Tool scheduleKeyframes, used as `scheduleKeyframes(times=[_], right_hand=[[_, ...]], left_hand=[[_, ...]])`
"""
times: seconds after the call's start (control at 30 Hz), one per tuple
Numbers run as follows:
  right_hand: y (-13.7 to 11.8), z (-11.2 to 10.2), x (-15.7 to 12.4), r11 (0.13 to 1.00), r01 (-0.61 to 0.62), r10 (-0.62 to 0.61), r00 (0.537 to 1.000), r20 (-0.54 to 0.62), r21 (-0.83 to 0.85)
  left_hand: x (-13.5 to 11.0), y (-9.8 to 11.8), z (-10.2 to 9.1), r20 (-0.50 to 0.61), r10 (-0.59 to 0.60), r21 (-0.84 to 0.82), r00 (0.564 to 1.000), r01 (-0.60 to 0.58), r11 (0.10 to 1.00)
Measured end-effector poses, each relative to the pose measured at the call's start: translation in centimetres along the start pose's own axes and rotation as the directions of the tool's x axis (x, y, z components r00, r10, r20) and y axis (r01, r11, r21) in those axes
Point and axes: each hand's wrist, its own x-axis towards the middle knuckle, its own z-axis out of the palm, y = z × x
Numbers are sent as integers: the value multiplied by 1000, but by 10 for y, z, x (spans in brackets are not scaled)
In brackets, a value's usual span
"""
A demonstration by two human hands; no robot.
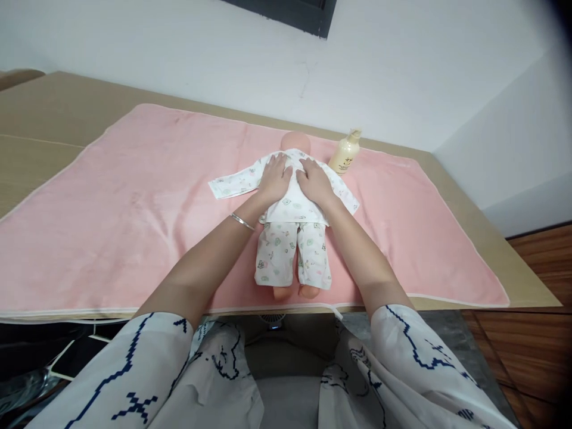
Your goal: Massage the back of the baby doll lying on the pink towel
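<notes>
A baby doll (295,142) lies on a pink cloth, its head toward the wall and its feet toward me. It wears a white patterned long-sleeved top (292,205) and matching trousers (276,253). My left hand (274,179) rests flat on the left side of the doll's upper body, fingers stretched out. On the right side, my right hand (315,180) lies flat in the same way. Neither hand grips anything. The doll's face is not visible. Its left-lying sleeve stretches out sideways, while my right forearm partly covers the other sleeve.
The pink cloth (125,208) covers much of the wooden table (49,113). A cream pump bottle (346,152) stands just right of the doll's head. Behind the table is a white wall (179,53). Wooden panels (536,345) show at the lower right.
</notes>
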Motion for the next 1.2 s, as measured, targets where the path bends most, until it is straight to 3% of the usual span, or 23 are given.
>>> scheduleKeyframes(times=[0.2,1.2], right_hand=[[22,8,7,998,6,-5,1000,-14,66],[22,12,5,997,21,-17,998,-55,68]], left_hand=[[-9,4,5,-32,18,38,999,-17,999],[-11,5,2,-33,19,63,999,-17,998]])
